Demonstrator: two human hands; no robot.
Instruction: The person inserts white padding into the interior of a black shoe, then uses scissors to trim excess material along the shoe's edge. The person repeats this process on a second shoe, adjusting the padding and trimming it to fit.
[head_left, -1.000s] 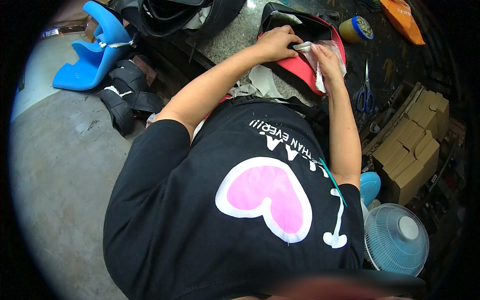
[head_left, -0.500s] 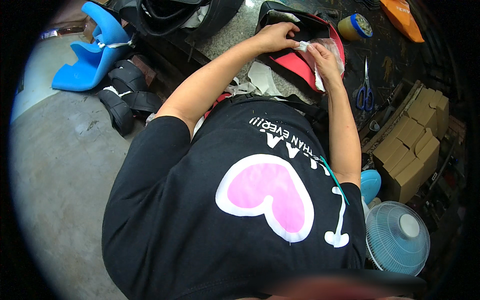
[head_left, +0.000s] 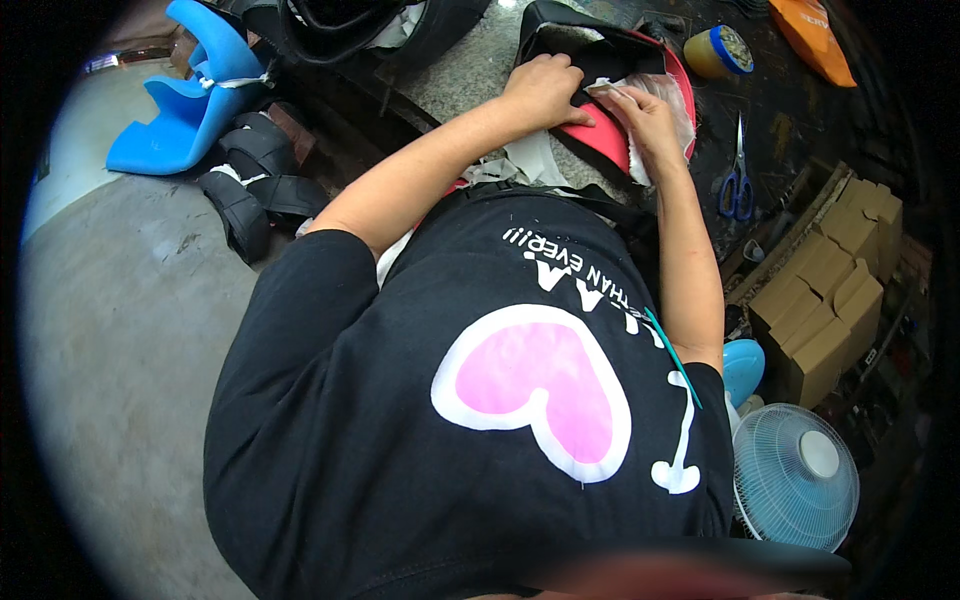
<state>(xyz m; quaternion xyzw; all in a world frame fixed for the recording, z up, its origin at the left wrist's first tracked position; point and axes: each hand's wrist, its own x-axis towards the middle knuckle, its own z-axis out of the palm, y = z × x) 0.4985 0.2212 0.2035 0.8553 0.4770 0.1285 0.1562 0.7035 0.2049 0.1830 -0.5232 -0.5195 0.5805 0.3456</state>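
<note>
A curved red and black sewn piece (head_left: 604, 148) with whitish lining lies on the stone-topped bench at the top of the head view. My left hand (head_left: 545, 92) grips its near edge, the thumb over the red panel and the fingers curled toward the dark inside. Over the right part of the piece, my right hand (head_left: 652, 122) pinches a small crumpled white strip (head_left: 603, 88) between thumb and fingers. Pale lining material (head_left: 660, 90) shows beyond that hand. White cloth scraps (head_left: 533, 158) lie between the piece and my body.
Blue-handled scissors (head_left: 737, 185) and a blue-rimmed jar (head_left: 718, 52) are right of the piece. An orange bag (head_left: 812, 40) lies farther right. Cardboard boxes (head_left: 825, 290) and a fan (head_left: 797, 477) stand at the right. Blue foam (head_left: 190, 100) and black padded pieces (head_left: 255, 180) are left.
My left hand has moved left and down, away from the white strip, onto the piece's near red edge. My right hand keeps its pinch on the strip.
</note>
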